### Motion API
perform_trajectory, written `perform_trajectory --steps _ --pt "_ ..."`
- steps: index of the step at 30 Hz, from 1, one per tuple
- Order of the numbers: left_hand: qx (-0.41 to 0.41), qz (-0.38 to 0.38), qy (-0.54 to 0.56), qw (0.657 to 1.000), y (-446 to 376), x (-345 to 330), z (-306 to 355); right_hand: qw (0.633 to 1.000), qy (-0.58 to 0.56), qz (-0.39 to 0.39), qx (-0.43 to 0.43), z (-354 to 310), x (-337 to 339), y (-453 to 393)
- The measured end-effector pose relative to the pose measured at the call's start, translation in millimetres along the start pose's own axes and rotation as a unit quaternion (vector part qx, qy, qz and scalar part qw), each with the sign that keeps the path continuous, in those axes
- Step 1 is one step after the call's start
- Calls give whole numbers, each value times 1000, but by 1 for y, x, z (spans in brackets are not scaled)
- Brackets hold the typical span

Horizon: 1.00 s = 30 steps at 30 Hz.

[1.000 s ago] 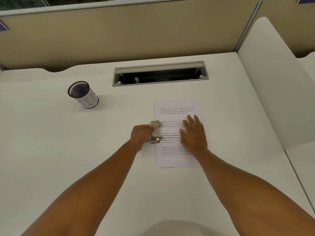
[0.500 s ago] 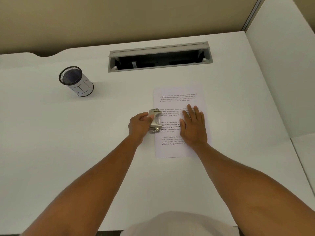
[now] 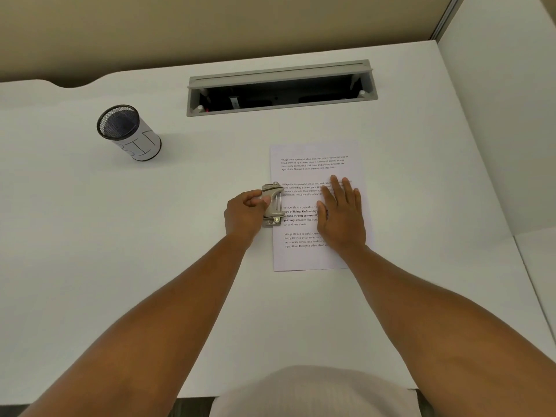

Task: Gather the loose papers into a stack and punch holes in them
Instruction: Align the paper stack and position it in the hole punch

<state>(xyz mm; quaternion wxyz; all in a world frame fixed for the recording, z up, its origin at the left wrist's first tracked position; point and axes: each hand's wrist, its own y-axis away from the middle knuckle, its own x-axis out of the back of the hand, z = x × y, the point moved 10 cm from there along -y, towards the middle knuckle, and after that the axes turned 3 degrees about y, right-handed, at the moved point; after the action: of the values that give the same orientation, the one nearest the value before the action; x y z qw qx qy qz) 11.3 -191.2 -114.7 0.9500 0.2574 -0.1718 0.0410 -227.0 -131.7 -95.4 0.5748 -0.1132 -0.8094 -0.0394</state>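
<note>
A stack of printed white papers [image 3: 310, 257] lies on the white desk [image 3: 120, 266], right of centre. A metal hole punch [image 3: 273, 205] sits over the middle of the stack's left edge. My left hand [image 3: 245, 213] grips the punch from the left, fingers curled round its handle. My right hand [image 3: 341, 216] lies flat on the papers with straight fingers, pressing them down just right of the punch. How many sheets the stack holds cannot be told.
A black mesh cup with a white paper label [image 3: 129, 132] stands at the back left. A grey open cable tray [image 3: 281, 87] is set into the desk behind the papers. A white partition [image 3: 496, 115] rises along the right side.
The camera has tilted down and moved closer. My left hand has shifted its grip a little on the punch handle. My right hand stays flat on the papers.
</note>
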Motion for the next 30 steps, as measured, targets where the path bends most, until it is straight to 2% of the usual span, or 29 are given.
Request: perform_trajectory --steps 24,30 --pt "47 -54 4 997 11 -5 12 996 -2 -77 -37 1 9 -12" --pt "21 -66 -2 998 21 -4 13 995 -36 -75 -50 -5 29 -17"
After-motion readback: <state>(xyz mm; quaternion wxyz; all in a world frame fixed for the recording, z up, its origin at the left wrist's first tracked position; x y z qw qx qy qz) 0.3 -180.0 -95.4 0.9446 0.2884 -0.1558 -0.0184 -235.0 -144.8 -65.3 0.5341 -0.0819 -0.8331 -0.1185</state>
